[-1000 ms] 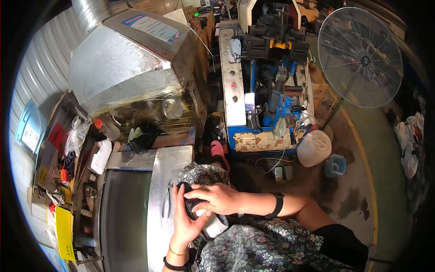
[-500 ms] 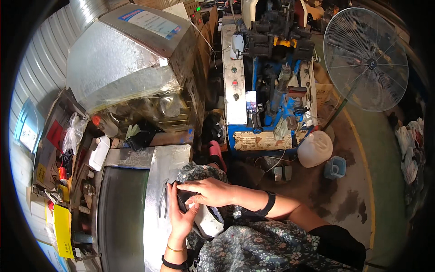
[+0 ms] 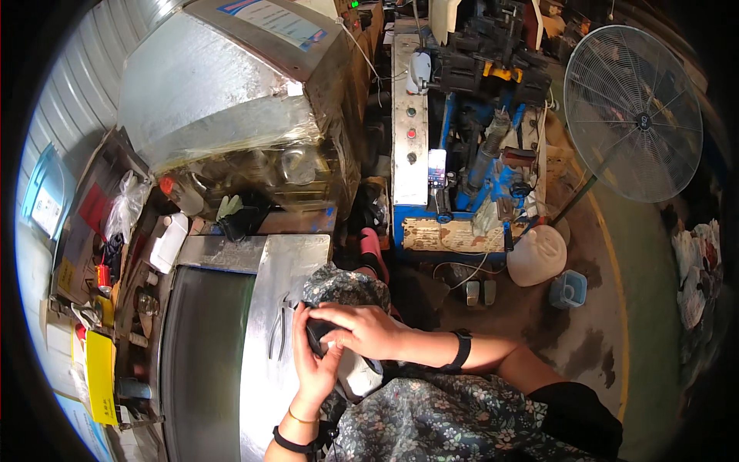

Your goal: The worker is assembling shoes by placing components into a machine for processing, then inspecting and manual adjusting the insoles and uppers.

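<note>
A large sheet-metal machine housing point(image 3: 231, 92) fills the upper left, a blue machine point(image 3: 477, 154) stands behind the work and a big fan point(image 3: 633, 115) to the right. On the steel tabletop point(image 3: 281, 269), pliers point(image 3: 281, 335) lie just beside the hands. The left hand point(image 3: 317, 371) and right hand point(image 3: 362, 329) have their fingers clenched around a black and white shoe point(image 3: 356, 372) at the tabletop's edge, over the lap.

both forearms bare, no sleeves in view. left wrist point(image 3: 296, 431): thin gold bangle above a black band. right wrist point(image 3: 460, 350): black band, watch-like. dark garment point(image 3: 462, 420) with small pale floral print over torso and lap. hands ungloved.
</note>
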Tool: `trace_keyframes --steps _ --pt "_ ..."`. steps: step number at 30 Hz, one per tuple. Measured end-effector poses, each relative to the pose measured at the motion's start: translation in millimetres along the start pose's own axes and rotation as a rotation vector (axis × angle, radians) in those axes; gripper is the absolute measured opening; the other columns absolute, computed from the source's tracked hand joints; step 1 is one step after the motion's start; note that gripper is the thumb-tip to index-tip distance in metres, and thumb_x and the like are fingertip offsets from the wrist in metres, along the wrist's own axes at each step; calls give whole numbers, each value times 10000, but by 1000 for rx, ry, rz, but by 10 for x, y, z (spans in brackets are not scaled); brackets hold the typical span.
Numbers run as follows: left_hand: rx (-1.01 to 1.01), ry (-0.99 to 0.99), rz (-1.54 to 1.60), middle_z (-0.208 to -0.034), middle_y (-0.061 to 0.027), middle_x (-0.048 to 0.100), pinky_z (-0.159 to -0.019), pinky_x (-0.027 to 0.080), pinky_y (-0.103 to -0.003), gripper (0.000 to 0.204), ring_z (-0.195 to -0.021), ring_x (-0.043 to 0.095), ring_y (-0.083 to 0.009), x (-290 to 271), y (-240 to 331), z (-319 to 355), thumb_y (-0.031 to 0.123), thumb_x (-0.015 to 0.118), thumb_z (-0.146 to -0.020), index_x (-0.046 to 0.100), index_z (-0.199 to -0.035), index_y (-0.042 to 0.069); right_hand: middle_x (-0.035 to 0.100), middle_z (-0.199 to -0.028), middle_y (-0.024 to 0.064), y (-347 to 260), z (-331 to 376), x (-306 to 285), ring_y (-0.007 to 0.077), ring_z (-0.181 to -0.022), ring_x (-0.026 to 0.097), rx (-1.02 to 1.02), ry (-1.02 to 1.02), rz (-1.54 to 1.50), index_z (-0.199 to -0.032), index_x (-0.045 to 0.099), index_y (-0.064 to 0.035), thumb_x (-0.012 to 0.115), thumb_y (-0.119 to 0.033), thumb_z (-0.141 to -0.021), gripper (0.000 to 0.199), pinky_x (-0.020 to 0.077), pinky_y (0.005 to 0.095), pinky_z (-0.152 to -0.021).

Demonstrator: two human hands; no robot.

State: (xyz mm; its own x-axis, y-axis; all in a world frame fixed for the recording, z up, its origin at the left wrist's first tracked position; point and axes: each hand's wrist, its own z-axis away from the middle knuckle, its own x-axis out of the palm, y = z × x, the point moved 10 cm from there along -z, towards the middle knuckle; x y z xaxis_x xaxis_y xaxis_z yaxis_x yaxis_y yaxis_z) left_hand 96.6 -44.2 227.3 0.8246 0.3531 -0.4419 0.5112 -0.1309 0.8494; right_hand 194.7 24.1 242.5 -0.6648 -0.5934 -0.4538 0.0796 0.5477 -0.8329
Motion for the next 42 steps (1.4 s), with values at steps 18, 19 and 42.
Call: trace_keyframes --steps 18,19,42 --pt "-430 43 762 -1102 -57 602 -883 483 -273 562 -985 572 -131 150 -482 32 66 727 -862 438 -1343 47 650 -1182 122 1186 796 656 208 -1088 610 677 43 -699 -1259 584 -4 258 -408 -1078 551 475 303 -922" --pt "-401 53 713 -1107 -60 599 -883 481 -271 566 -989 568 -131 113 -524 25 73 727 -865 430 -1345 39 660 -1137 172 1009 708 605 253 -1050 634 643 -53 -486 -1239 582 26 287 -377 -1073 527 492 325 -900" --pt "-466 65 -688 -870 -300 664 -679 530 -516 420 -755 658 -456 -377 -329 202 283 397 -1011 546 -1176 -73 257 -1507 354 558 615 850 466 -1395 305 558 -107 -95 -1531 29 12 470 -392 -1014 791 287 427 -1134"
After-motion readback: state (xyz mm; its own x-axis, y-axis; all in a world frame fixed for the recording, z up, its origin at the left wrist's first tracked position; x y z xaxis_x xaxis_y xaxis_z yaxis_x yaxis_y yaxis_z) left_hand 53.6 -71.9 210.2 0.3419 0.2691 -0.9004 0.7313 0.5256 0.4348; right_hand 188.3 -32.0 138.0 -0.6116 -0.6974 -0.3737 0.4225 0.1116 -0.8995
